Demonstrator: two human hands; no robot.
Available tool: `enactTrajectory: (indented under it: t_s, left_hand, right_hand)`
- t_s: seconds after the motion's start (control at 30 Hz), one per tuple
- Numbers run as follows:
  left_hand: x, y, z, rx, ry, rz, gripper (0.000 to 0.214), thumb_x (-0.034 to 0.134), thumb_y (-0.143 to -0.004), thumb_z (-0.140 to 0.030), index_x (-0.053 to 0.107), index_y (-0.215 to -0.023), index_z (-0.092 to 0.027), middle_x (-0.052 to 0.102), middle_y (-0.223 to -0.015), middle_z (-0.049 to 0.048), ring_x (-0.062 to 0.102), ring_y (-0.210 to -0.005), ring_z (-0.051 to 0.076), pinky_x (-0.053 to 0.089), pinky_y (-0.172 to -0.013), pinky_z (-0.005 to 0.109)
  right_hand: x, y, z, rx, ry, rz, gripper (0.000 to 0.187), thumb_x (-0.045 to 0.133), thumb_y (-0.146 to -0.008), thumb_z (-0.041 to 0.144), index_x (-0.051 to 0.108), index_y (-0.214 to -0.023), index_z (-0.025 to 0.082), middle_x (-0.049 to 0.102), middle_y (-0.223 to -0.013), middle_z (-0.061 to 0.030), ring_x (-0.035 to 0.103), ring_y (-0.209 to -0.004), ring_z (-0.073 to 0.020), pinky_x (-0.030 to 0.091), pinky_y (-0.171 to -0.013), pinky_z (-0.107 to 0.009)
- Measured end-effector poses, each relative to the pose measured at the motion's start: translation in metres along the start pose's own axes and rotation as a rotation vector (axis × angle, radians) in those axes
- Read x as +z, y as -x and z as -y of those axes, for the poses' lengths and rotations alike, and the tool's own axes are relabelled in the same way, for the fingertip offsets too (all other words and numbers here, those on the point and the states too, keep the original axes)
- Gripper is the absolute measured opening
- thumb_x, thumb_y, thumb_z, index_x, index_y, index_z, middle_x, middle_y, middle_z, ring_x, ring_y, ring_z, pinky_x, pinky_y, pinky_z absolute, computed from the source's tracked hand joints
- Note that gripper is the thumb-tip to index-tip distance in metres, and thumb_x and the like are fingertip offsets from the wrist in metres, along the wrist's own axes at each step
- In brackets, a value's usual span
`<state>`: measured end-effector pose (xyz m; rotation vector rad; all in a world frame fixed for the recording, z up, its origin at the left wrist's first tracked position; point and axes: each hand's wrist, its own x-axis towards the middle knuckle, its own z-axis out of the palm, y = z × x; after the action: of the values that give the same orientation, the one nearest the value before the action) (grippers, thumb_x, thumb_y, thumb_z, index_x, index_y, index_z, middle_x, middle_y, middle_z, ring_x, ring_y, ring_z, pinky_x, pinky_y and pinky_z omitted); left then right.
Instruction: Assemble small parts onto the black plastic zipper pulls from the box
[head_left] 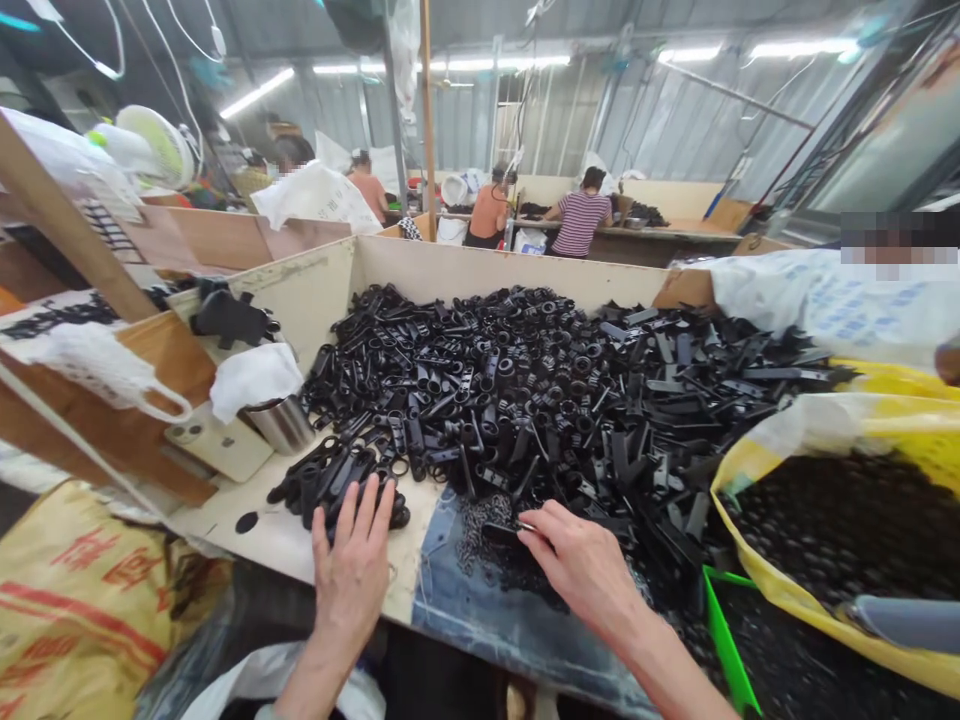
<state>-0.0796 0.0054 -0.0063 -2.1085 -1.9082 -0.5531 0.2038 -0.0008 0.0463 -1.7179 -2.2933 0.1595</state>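
My left hand (354,560) lies with fingers spread over the near edge of a small heap of black plastic parts (330,480), palm down. Thumb and fingers of my right hand (581,560) are pinched together at the end of a dark elongated plastic piece (501,534); a thin shiny edge shows at the fingertips. Around that piece lies a patch of tiny metallic bits (472,525) on a dark blue mat (480,620). Behind both hands rises a large pile of black plastic parts (487,380), many with ring-shaped ends.
To the right stand a yellow bag (731,490) of small black pieces and a green-edged bin (727,640). A phone (217,440) and a metal cup (281,425) with a white cloth stand at left. Board walls (480,268) edge the table. Several people work farther back.
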Motion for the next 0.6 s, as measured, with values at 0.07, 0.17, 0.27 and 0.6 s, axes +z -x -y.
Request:
enactTrajectory:
  t_s: [0.07,0.17,0.27,0.6]
  left_hand:
    - [0.001,-0.003,0.002,-0.023,-0.02,0.009,0.062,0.036,-0.093,0.0,0.048,-0.15,-0.018,0.046,-0.158,0.0125,0.042,-0.145,0.033,0.014,-0.122,0.06]
    - [0.003,-0.006,0.005,-0.025,-0.017,-0.018,0.058,0.037,-0.095,-0.003,0.048,-0.15,-0.018,0.046,-0.158,0.0144,0.041,-0.145,0.034,0.009,-0.121,0.064]
    - [0.001,-0.004,0.003,-0.019,0.042,-0.093,0.053,0.042,-0.097,-0.012,0.049,-0.15,-0.021,0.045,-0.159,0.0142,0.032,-0.15,0.034,0.001,-0.12,0.068]
    - [-0.039,0.005,-0.06,-0.604,1.516,0.786,0.052,0.046,-0.095,-0.062,0.072,-0.106,-0.019,0.075,-0.082,0.009,0.064,-0.058,0.017,0.043,-0.049,0.024]
  right_hand:
    - [-0.004,-0.002,-0.002,0.004,0.028,0.038,0.015,0.06,-0.099,0.025,0.071,-0.109,0.026,0.072,-0.096,-0.0003,0.075,-0.081,-0.0179,0.05,-0.065,-0.025]
    - [-0.003,-0.006,-0.003,-0.008,0.047,0.075,0.009,0.066,-0.094,0.023,0.073,-0.1,0.025,0.07,-0.095,0.0,0.074,-0.078,-0.0169,0.048,-0.064,-0.024]
    - [0.001,-0.01,-0.006,-0.02,0.032,0.088,0.01,0.067,-0.091,0.018,0.073,-0.086,0.024,0.07,-0.091,0.0004,0.072,-0.073,-0.0154,0.047,-0.061,-0.023]
    - [-0.025,0.012,-0.01,-0.318,-0.221,-0.076,0.016,0.057,-0.1,0.02,0.073,-0.102,0.022,0.071,-0.093,-0.0024,0.069,-0.078,-0.0126,0.052,-0.069,-0.02]
